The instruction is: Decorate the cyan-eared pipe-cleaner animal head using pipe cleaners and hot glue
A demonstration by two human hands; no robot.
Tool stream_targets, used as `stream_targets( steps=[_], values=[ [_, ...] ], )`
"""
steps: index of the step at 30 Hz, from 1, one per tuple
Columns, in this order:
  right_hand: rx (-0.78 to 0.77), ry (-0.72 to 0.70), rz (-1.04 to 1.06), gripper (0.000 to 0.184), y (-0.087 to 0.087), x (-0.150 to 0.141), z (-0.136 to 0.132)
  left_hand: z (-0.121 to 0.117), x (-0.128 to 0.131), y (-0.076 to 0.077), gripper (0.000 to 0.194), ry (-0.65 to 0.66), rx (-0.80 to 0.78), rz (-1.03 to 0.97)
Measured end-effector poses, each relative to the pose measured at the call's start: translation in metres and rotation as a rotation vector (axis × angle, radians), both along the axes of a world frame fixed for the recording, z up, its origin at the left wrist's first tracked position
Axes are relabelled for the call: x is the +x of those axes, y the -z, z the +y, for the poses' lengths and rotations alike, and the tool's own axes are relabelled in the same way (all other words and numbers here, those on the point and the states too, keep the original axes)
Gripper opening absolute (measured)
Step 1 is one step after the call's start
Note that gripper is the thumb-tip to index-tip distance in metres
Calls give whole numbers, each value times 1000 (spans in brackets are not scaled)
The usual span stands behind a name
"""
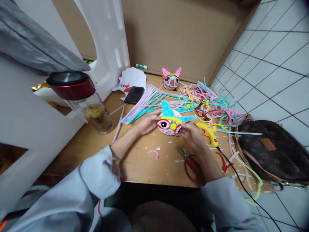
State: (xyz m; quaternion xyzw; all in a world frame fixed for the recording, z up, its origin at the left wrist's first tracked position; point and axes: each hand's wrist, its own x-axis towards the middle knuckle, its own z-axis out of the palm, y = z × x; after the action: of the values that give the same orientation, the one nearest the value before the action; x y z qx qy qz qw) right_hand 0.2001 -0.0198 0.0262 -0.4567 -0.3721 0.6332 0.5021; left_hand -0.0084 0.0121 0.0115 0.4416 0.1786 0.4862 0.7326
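Brown counter (137, 170) beside tiled floor (277, 51) | left grip (148, 124) and right grip (191, 133) pinch the blue-eared figure (173, 126) by its sides, mid-counter | scissors (188, 156) at 5 o'clock from it, glue gun (211, 132) at 3, pink-eared figure (171, 82) at 12 | farther: phone (134, 95) at 10, bottle (95, 111) at 9, bag (275, 153) at 3

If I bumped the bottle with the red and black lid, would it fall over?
It might: the bottle looks tall for its width, and its chunky lid probably makes it a bit top-heavy. It seems to be clear glass or hard plastic, so a fall could crack it. Being round, it would likely roll once on its side.
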Motion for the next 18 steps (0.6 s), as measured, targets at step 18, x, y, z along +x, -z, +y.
stream_targets(
  steps=[18],
  values=[
    [-16,-9,12,28,2,3,3,-1,-1,0,47,-16,24,29]
  ],
)
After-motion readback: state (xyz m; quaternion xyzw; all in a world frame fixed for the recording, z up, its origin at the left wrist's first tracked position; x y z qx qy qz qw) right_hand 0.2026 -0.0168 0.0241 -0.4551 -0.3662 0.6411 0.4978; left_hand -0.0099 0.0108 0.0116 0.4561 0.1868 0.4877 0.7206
